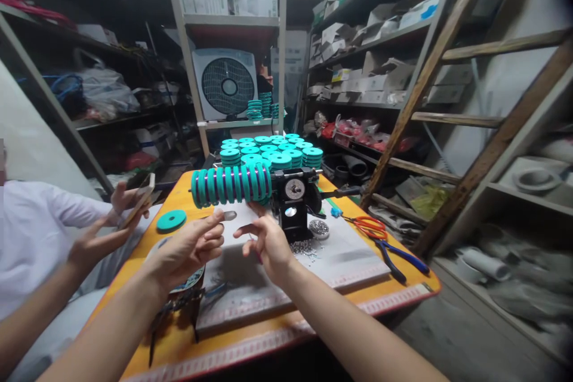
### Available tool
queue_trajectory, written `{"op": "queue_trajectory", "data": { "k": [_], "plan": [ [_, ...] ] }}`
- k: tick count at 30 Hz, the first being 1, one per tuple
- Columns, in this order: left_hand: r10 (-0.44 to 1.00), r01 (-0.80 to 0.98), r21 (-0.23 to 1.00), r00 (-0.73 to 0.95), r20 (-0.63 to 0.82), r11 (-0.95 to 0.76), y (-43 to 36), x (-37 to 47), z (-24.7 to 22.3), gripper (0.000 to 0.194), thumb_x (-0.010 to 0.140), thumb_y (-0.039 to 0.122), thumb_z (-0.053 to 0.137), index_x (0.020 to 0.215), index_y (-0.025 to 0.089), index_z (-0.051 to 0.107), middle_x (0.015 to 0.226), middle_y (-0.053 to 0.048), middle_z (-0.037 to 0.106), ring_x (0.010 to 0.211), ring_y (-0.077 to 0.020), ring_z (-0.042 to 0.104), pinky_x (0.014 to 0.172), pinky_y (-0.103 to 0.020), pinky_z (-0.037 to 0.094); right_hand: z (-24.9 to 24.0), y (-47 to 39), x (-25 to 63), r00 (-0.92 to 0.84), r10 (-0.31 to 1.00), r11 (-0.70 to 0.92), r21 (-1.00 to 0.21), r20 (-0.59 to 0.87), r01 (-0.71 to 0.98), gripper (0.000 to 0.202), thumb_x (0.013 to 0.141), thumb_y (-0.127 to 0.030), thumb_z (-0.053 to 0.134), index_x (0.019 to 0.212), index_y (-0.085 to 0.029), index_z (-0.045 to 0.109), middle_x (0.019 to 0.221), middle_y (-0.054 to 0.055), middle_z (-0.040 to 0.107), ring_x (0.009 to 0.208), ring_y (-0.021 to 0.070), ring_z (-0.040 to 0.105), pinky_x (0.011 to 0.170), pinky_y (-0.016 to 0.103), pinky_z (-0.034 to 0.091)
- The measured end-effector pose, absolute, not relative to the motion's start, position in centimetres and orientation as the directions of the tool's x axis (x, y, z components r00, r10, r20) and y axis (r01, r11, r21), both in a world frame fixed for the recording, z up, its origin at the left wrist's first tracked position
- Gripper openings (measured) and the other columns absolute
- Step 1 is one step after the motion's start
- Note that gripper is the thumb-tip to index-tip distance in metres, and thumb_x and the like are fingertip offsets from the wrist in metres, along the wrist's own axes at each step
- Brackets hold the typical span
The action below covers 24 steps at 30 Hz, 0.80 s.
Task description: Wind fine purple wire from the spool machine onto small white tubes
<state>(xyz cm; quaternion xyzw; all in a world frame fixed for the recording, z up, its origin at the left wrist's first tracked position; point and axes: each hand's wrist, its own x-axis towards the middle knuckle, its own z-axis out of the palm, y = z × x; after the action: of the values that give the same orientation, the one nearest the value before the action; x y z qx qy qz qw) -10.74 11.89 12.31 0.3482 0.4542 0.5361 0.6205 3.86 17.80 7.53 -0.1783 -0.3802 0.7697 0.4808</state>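
Board edge at six o'clock, inside the table's; a small gap separates the hands. Twelve o'clock: teal rings rowed beside the machine, purple showing between. Left hand loosely curled, index outstretched, grip unclear; right hand half open, no hold visible.

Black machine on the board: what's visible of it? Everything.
The black machine, metal-looking, stands upright on the pale board. Its front carries a round dial, markings too small to read, above a shiny disc. A dark arm juts toward the picture's right; a row of turquoise rings extends left. Small silvery pieces lie at its base. Whether the right hand touches it is unclear.
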Motion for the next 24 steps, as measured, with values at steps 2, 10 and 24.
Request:
{"op": "queue_trajectory", "data": {
  "k": [2,10,24],
  "plan": [
    [0.980,-0.338,0.921,0.038,-0.193,0.195,11.9,-10.6,12.4,0.034,0.080,0.045,0.070,0.087,0.014,0.057,0.056,0.011,0.026,0.045,0.0008,0.015,0.039,-0.011,0.017,7.9,18.2,3.8,-0.502,0.861,-0.279,-0.748,0.083,-0.602,0.029,0.097,-0.037,0.046,0.112,-0.015,0.057,0.117,0.008,0.061,0.057,0.0047,0.056,0.032,0.012,0.035],
    [0.980,-0.274,0.941,0.087,-0.180,0.197,12.1,-10.4,12.5,0.036,0.076,0.043,0.073,0.079,0.018,0.047,0.052,0.013,0.019,0.044,-0.0009,0.008,0.039,-0.016,0.006,8.4,18.9,3.1,-0.579,0.806,-0.283,-0.781,0.122,-0.557,0.020,0.092,-0.030,0.064,0.100,-0.013,0.056,0.079,-0.004,0.056,0.046,0.0008,0.043,0.035,0.010,0.032],
    [0.999,-0.184,0.983,0.031,0.005,0.000,11.9,-9.5,11.4,0.052,0.079,0.062,0.057,0.059,0.020,0.033,0.049,0.011,0.022,0.042,-0.0027,0.015,0.044,-0.019,0.013,9.0,18.3,5.9,-0.728,0.679,-0.255,-0.898,0.098,-0.359,0.049,0.078,-0.058,0.071,0.070,-0.018,0.043,0.055,-0.012,0.022,0.044,0.0013,0.013,0.036,0.011,0.011]
  ]
}}
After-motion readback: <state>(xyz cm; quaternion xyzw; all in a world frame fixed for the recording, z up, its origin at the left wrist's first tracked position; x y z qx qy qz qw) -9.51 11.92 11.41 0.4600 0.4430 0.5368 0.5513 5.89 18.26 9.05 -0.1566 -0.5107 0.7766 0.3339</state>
